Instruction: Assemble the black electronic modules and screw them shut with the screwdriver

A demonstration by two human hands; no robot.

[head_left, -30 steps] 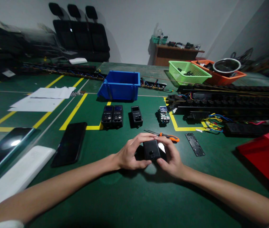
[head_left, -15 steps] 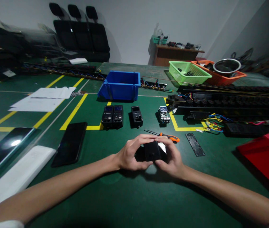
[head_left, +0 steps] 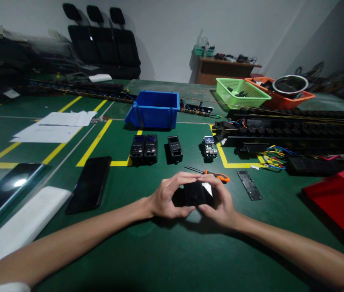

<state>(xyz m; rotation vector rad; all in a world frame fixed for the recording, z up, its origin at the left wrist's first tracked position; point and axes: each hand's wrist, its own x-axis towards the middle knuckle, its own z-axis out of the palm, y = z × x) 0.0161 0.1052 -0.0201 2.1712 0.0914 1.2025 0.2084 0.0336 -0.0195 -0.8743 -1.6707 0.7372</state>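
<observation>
Between my two hands is a small black plastic housing (head_left: 194, 194), with a white patch at its right side. My left hand (head_left: 169, 196) grips it from the left, thumb below and fingers along the top. From the right, my right hand (head_left: 220, 200) pinches the same housing in the same way. Just behind my fingers lies a screwdriver (head_left: 220, 177) with an orange and black handle. A thin black cover plate (head_left: 249, 185) rests to the right. Farther back stand a bare circuit board module (head_left: 210, 147), an empty-looking black housing (head_left: 175, 149) and two black modules (head_left: 144, 149) side by side.
A blue bin (head_left: 156, 109) stands behind the modules, and a red bin (head_left: 339, 198) is at the right. Two phones (head_left: 89, 184) and a long white object (head_left: 22, 227) lie left. Wired black rails (head_left: 281, 129), a green basket (head_left: 240, 95) and an orange basket (head_left: 296, 102) are back right.
</observation>
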